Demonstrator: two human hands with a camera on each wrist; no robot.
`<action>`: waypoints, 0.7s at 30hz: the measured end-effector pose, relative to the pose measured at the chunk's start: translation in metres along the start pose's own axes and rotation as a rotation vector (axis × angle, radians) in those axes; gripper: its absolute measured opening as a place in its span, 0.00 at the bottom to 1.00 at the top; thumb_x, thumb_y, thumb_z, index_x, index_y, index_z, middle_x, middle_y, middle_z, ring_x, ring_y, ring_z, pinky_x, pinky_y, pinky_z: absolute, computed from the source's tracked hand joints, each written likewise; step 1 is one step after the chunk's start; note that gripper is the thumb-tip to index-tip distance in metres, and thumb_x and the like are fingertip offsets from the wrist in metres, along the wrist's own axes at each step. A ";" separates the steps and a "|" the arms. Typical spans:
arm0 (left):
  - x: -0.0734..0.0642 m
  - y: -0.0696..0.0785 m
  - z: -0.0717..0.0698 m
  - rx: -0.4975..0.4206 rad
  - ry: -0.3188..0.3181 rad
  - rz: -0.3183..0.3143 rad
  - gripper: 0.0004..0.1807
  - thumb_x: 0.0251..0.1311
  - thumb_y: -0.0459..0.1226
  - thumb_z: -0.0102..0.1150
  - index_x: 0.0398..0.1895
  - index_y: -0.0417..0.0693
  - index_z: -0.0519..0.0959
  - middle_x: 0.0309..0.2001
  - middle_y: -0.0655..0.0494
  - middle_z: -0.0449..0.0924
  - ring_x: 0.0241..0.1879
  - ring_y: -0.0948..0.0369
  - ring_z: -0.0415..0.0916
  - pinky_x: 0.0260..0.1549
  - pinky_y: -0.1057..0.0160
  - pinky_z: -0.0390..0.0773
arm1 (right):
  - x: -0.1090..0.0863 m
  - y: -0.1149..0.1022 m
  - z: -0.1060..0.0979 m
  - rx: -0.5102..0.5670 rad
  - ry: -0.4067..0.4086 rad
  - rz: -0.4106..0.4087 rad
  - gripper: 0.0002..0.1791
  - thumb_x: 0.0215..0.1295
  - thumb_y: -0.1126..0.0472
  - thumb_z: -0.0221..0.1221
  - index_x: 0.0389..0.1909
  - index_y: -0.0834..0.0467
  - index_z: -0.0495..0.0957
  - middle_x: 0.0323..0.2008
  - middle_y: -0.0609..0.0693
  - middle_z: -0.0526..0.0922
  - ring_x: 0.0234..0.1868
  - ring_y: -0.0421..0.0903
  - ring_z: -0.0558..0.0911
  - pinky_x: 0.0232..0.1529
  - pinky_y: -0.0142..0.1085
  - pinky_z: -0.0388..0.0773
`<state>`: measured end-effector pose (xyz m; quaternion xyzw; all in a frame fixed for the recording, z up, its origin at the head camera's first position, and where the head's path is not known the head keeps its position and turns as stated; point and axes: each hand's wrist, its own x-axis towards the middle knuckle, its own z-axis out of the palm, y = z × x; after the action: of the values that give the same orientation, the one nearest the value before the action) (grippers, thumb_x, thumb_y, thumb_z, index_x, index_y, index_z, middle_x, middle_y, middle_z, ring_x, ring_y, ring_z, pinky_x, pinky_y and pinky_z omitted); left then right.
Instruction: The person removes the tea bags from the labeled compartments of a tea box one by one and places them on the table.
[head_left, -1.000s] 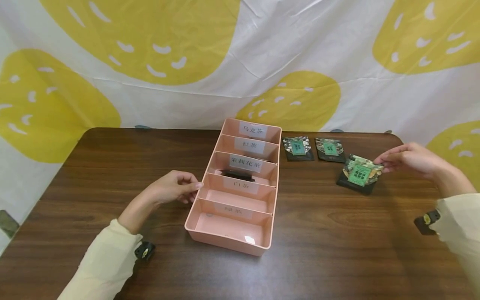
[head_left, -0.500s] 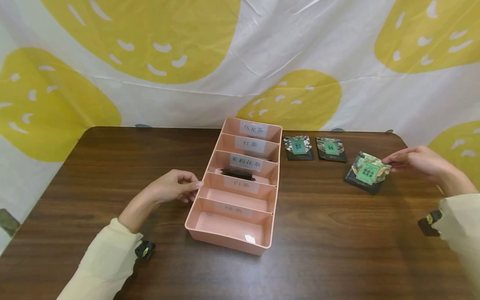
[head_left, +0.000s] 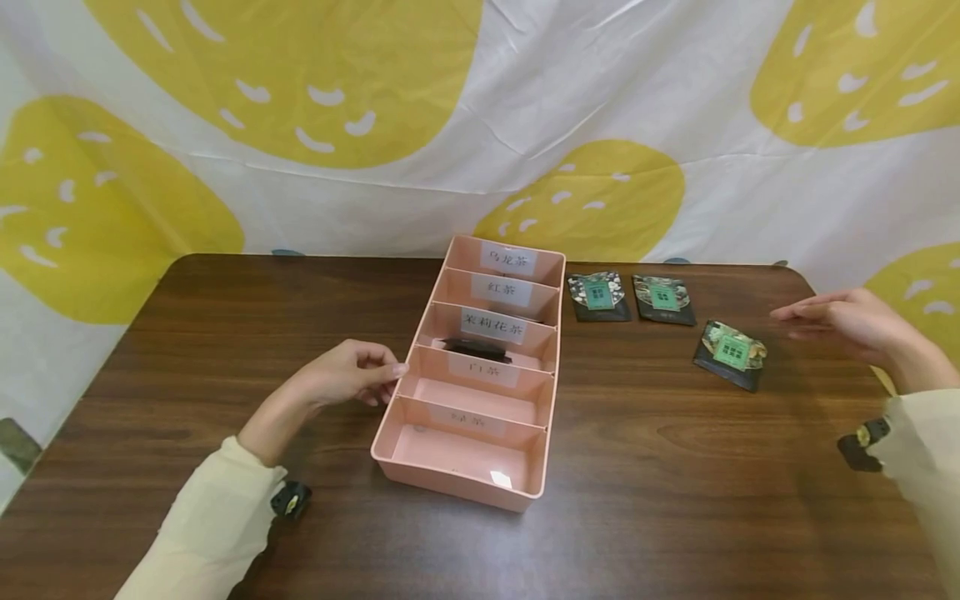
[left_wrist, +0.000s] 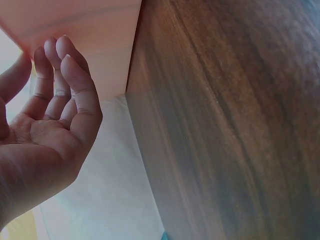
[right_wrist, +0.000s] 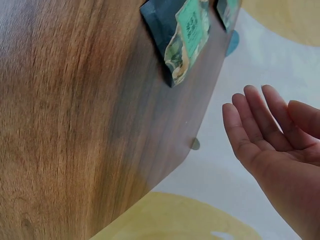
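Note:
A pink divided box [head_left: 459, 496] with labelled compartments stands on the table. At its left long side my left hand [head_left: 347, 375] holds the rim, thumb on the edge and fingers against the outer wall; the left wrist view shows these curled fingers at the pink wall [left_wrist: 107, 65]. To the right lies a black tea sachet [head_left: 731, 354] with a green label, flat on the wood. My right hand [head_left: 847, 325] hovers just right of that sachet, fingers extended and holding nothing. In the right wrist view, a gap separates the hand [right_wrist: 275, 135] from the sachet [right_wrist: 190, 30].
Two more tea sachets, one with a white floral pattern [head_left: 597, 296] and one darker [head_left: 663, 300], lie side by side behind, right of the box. A black packet [head_left: 476, 350] sits in the middle compartment. A patterned cloth [head_left: 360, 208] hangs behind the table [head_left: 675, 500].
My right hand has carried the tea sachet slightly right, let it go onto the table and drawn away from it. The left hand stays at the box rim.

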<state>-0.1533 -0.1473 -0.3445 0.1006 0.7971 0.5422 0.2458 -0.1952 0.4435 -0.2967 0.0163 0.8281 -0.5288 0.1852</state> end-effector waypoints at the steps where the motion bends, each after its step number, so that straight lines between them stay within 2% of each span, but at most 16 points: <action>1: 0.000 0.000 0.000 0.002 -0.001 0.000 0.10 0.63 0.34 0.52 0.30 0.34 0.74 0.22 0.54 0.75 0.24 0.61 0.74 0.26 0.61 0.76 | 0.000 0.000 0.001 -0.004 0.004 -0.002 0.20 0.71 0.65 0.40 0.34 0.50 0.81 0.34 0.37 0.82 0.36 0.34 0.81 0.38 0.31 0.77; 5: -0.001 0.001 -0.001 0.005 -0.003 0.001 0.10 0.63 0.35 0.52 0.30 0.34 0.74 0.22 0.54 0.75 0.24 0.61 0.74 0.26 0.61 0.76 | -0.003 -0.001 0.007 -0.027 0.019 -0.005 0.20 0.72 0.64 0.40 0.34 0.50 0.81 0.34 0.36 0.82 0.36 0.34 0.81 0.38 0.32 0.78; 9: -0.001 0.002 0.000 0.003 -0.005 0.005 0.10 0.63 0.35 0.52 0.30 0.34 0.74 0.22 0.55 0.75 0.24 0.61 0.74 0.26 0.61 0.76 | -0.006 -0.001 0.019 0.021 -0.005 0.011 0.19 0.72 0.65 0.39 0.35 0.53 0.82 0.34 0.38 0.82 0.37 0.36 0.81 0.39 0.33 0.78; 12: -0.001 0.001 0.000 0.003 -0.004 0.006 0.10 0.63 0.35 0.53 0.30 0.33 0.74 0.22 0.55 0.75 0.24 0.61 0.74 0.26 0.61 0.76 | -0.007 0.002 0.029 0.014 -0.017 0.035 0.18 0.71 0.65 0.40 0.40 0.62 0.80 0.34 0.42 0.82 0.38 0.38 0.81 0.40 0.34 0.78; 15: 0.000 0.001 0.000 0.002 -0.005 0.007 0.10 0.63 0.35 0.53 0.30 0.33 0.74 0.22 0.55 0.75 0.24 0.61 0.75 0.26 0.61 0.76 | -0.005 0.007 0.038 -0.006 -0.031 0.030 0.17 0.70 0.67 0.40 0.44 0.72 0.76 0.35 0.48 0.82 0.38 0.40 0.81 0.40 0.37 0.78; 16: 0.000 0.001 0.000 0.001 -0.004 0.006 0.10 0.63 0.35 0.53 0.30 0.33 0.74 0.22 0.54 0.75 0.24 0.61 0.75 0.26 0.61 0.76 | -0.004 0.010 0.039 0.006 -0.059 0.015 0.17 0.70 0.67 0.40 0.44 0.75 0.75 0.36 0.50 0.82 0.38 0.42 0.81 0.40 0.38 0.78; 21: 0.000 0.000 0.000 0.001 -0.004 0.008 0.10 0.63 0.35 0.53 0.30 0.33 0.74 0.21 0.54 0.75 0.24 0.61 0.75 0.26 0.61 0.76 | -0.002 0.016 0.054 -0.033 -0.084 0.018 0.20 0.69 0.69 0.39 0.50 0.84 0.63 0.44 0.58 0.77 0.39 0.42 0.80 0.42 0.40 0.77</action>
<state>-0.1528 -0.1470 -0.3442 0.1053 0.7966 0.5425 0.2451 -0.1746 0.4030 -0.3298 -0.0014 0.8280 -0.5137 0.2248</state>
